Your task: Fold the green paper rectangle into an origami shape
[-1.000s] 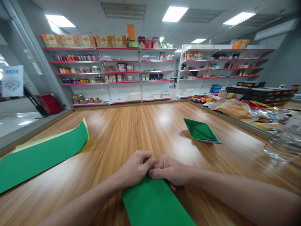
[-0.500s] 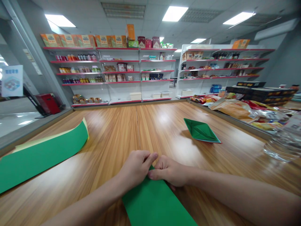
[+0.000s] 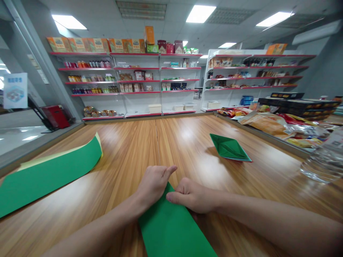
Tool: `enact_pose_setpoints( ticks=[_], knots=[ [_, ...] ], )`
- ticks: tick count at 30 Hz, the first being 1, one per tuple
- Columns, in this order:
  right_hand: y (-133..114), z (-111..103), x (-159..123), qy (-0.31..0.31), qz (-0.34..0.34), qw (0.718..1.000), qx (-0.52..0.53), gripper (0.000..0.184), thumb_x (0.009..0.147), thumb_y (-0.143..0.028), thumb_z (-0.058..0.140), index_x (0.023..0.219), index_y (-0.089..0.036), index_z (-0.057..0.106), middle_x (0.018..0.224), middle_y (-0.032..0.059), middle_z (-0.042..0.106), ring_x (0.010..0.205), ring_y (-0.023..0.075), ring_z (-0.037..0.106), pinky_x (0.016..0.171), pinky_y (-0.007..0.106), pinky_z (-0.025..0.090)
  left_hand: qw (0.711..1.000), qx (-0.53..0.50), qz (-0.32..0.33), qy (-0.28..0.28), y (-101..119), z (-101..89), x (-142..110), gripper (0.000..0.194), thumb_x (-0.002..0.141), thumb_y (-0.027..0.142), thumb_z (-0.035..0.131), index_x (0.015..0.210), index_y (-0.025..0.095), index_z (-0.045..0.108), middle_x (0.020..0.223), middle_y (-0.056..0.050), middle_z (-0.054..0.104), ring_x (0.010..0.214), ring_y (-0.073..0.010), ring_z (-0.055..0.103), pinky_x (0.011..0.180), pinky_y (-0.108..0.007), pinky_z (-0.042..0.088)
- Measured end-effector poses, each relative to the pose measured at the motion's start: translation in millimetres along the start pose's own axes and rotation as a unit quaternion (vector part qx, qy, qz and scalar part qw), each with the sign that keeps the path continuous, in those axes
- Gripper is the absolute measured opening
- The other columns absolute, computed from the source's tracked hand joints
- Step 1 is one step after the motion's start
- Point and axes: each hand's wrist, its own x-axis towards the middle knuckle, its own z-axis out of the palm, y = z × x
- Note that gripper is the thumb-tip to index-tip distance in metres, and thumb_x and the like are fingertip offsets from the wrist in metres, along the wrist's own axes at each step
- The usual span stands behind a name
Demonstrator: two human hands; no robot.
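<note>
So right up close there's a green paper strip (image 3: 178,228) running off the bottom edge of the view, its far end narrowing to a point between the two hands. The right hand (image 3: 194,196) has its fingers curled in, thumb pressed on top of the paper near that tip, so it's pinching the right edge. The left hand (image 3: 152,187) sits against the paper's left edge, thumb lifted and sticking out past the tip, fingers bent down; can't tell if they're gripping anything underneath.

Further out on the wood-grain worktop (image 3: 128,142), over to the left, lies a long green sheet (image 3: 59,171) with a curled end and pale yellow showing behind it. Off to the right there's a folded green paper piece (image 3: 230,148), plus a clear container (image 3: 324,160) at the edge of view. Beyond that are snack packets (image 3: 268,123), then shelves (image 3: 139,101) of goods at the back.
</note>
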Motion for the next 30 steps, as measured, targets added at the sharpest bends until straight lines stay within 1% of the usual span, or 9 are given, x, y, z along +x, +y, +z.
enact_pose_setpoints(
  ticks=[4, 7, 11, 14, 17, 21, 25, 28, 30],
  knots=[
    [-6, 1, -2, -0.018, 0.046, 0.999, 0.015, 0.059, 0.087, -0.059, 0.042, 0.047, -0.016, 0.047, 0.033, -0.0054, 0.043, 0.025, 0.004, 0.036, 0.025, 0.013, 0.025, 0.996, 0.06, 0.034, 0.049, -7, -10.1, 10, 0.052, 0.085, 0.046, 0.052, 0.041, 0.019, 0.044, 0.042, 0.002, 0.039, 0.042, -0.012, 0.031, 0.051, -0.029, 0.017],
    [-11, 4, -5, -0.028, 0.078, 0.996, 0.018, 0.055, 0.089, -0.052, 0.044, 0.047, -0.016, 0.046, 0.032, -0.006, 0.043, 0.024, 0.0037, 0.035, 0.025, 0.013, 0.024, 0.992, 0.083, 0.029, 0.091, -17, -22.6, 19, 0.056, 0.087, 0.045, 0.049, 0.039, 0.019, 0.036, 0.041, 0.004, 0.032, 0.042, -0.0109, 0.026, 0.051, -0.029, 0.015],
    [-17, 9, -11, -0.048, 0.098, 0.994, 0.027, 0.048, 0.09, -0.04, 0.045, 0.049, -0.014, 0.05, 0.034, -0.0058, 0.045, 0.026, 0.0029, 0.038, 0.029, 0.011, 0.028, 0.987, 0.107, 0.024, 0.12, -30, -36.9, 27, 0.056, 0.087, 0.044, 0.049, 0.039, 0.02, 0.032, 0.042, 0.004, 0.03, 0.042, -0.0109, 0.024, 0.051, -0.03, 0.013],
    [-19, 10, -14, -0.062, 0.116, 0.991, 0.038, 0.044, 0.088, -0.037, 0.048, 0.05, -0.014, 0.052, 0.034, -0.006, 0.045, 0.027, 0.0033, 0.04, 0.029, 0.011, 0.029, 0.984, 0.122, 0.02, 0.13, -35, -40.8, 29, 0.057, 0.087, 0.044, 0.048, 0.039, 0.021, 0.03, 0.042, 0.004, 0.029, 0.042, -0.011, 0.024, 0.051, -0.03, 0.014],
    [-20, 9, -16, -0.051, 0.11, 0.992, 0.044, 0.045, 0.086, -0.038, 0.05, 0.048, -0.015, 0.05, 0.034, -0.006, 0.044, 0.027, 0.0034, 0.041, 0.028, 0.011, 0.028, 0.982, 0.131, 0.018, 0.134, -36, -41.0, 30, 0.056, 0.088, 0.045, 0.046, 0.04, 0.021, 0.028, 0.042, 0.004, 0.027, 0.042, -0.0109, 0.025, 0.05, -0.03, 0.014],
    [-18, 7, -19, -0.024, 0.087, 0.995, 0.038, 0.051, 0.085, -0.046, 0.05, 0.044, -0.016, 0.046, 0.032, -0.0066, 0.039, 0.024, 0.0033, 0.036, 0.024, 0.012, 0.022, 0.98, 0.134, 0.016, 0.144, -34, -40.1, 30, 0.056, 0.091, 0.044, 0.041, 0.042, 0.022, 0.024, 0.043, 0.005, 0.024, 0.042, -0.0105, 0.023, 0.049, -0.03, 0.013],
    [-7, 8, -16, -0.053, 0.079, 0.995, 0.042, 0.058, 0.081, -0.059, 0.049, 0.043, -0.016, 0.047, 0.034, -0.0048, 0.042, 0.024, 0.0048, 0.036, 0.022, 0.014, 0.023, 0.984, 0.128, 0.023, 0.121, -24, -29.6, 22, 0.056, 0.092, 0.046, 0.037, 0.043, 0.021, 0.023, 0.043, 0.005, 0.024, 0.041, -0.0098, 0.023, 0.048, -0.029, 0.014],
    [3, 9, -8, -0.029, 0.034, 0.997, 0.068, 0.062, 0.083, -0.064, 0.044, 0.045, -0.016, 0.047, 0.032, -0.0062, 0.039, 0.023, 0.0044, 0.031, 0.022, 0.015, 0.026, 0.99, 0.116, 0.031, 0.079, -11, -11.6, 10, 0.057, 0.092, 0.047, 0.037, 0.043, 0.02, 0.025, 0.042, 0.005, 0.027, 0.041, -0.0093, 0.025, 0.047, -0.028, 0.015],
    [7, 8, -4, -0.011, -0.007, 0.997, 0.074, 0.062, 0.082, -0.064, 0.047, 0.043, -0.015, 0.046, 0.032, -0.006, 0.039, 0.025, 0.004, 0.032, 0.024, 0.015, 0.026, 0.994, 0.099, 0.044, 0.022, -3, 0.5, 2, 0.055, 0.094, 0.046, 0.034, 0.045, 0.02, 0.03, 0.043, 0.004, 0.031, 0.041, -0.0095, 0.029, 0.046, -0.027, 0.016]
  ],
)
